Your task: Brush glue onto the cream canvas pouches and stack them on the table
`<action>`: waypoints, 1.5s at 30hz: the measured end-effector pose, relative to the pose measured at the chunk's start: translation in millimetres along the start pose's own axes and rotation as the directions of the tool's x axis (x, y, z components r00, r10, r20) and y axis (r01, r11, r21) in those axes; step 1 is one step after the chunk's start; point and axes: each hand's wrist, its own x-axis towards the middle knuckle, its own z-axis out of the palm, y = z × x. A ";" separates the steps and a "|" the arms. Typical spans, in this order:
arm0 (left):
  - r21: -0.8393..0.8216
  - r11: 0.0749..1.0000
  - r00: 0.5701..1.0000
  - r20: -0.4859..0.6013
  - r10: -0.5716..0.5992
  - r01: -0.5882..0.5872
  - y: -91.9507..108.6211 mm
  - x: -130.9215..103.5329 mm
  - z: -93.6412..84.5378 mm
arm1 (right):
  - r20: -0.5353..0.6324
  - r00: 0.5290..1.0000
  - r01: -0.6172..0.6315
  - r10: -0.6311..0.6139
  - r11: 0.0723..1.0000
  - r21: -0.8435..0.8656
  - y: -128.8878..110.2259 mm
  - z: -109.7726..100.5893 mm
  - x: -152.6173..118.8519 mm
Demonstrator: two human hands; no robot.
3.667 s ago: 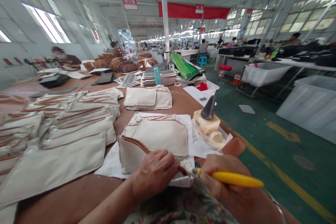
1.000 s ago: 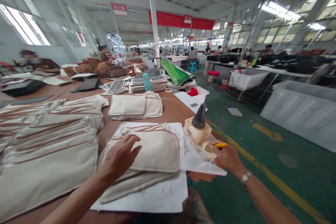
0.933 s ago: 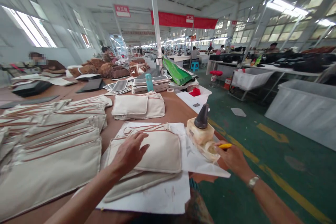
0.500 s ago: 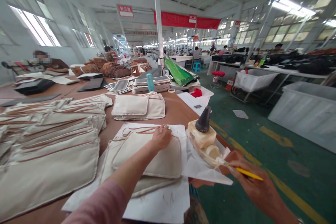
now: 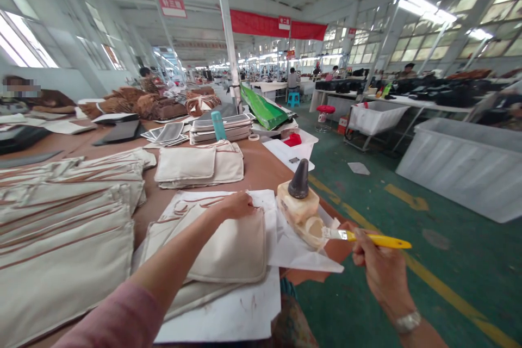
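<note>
In the head view, my right hand (image 5: 381, 266) is closed around the yellow handle of a flat paintbrush (image 5: 389, 241). The bristles reach into the open mouth of a cream-coloured, glue-crusted plastic container (image 5: 297, 207), so their tips are hidden. A black cone (image 5: 299, 179) stands on top of this container. My left hand (image 5: 237, 205) has its fingers curled together at the upper edge of a cream fabric pouch (image 5: 230, 250), which lies on top of similar pouches. White paper (image 5: 248, 304) is spread beneath this stack.
Rows of overlapping cream pouches (image 5: 65, 277) cover the brown table's left side. Another small stack (image 5: 185, 166) lies behind my left hand. Further back are a teal bottle (image 5: 218, 126) and a green bag (image 5: 265, 111). A white bin (image 5: 460, 168) stands on the floor at right.
The view has swung slightly right. My right hand has tilted the brush, so its handle lies nearly level with its bristles still at the container's mouth. My left hand stays on the pouch's upper edge.
</note>
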 end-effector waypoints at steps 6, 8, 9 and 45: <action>-0.133 0.991 1.000 -0.009 -0.004 0.003 16.4 -53.5 -17.8 | -0.011 0.996 0.080 -0.086 0.964 -0.253 -21.4 -8.0 -8.9; -0.185 0.983 1.000 -0.028 0.005 -0.010 25.4 -77.3 -18.5 | -0.052 0.992 0.100 -0.115 0.968 -0.229 -37.6 -7.5 -20.0; -0.206 0.978 0.999 -0.033 0.010 -0.017 29.6 -88.8 -17.4 | -0.063 0.992 0.099 -0.109 0.985 -0.144 -47.3 -5.1 -27.0; 0.081 0.870 0.772 -0.426 0.471 -0.486 76.2 -211.1 23.3 | 0.421 0.863 0.052 -0.280 0.877 0.477 -140.8 49.9 -82.1</action>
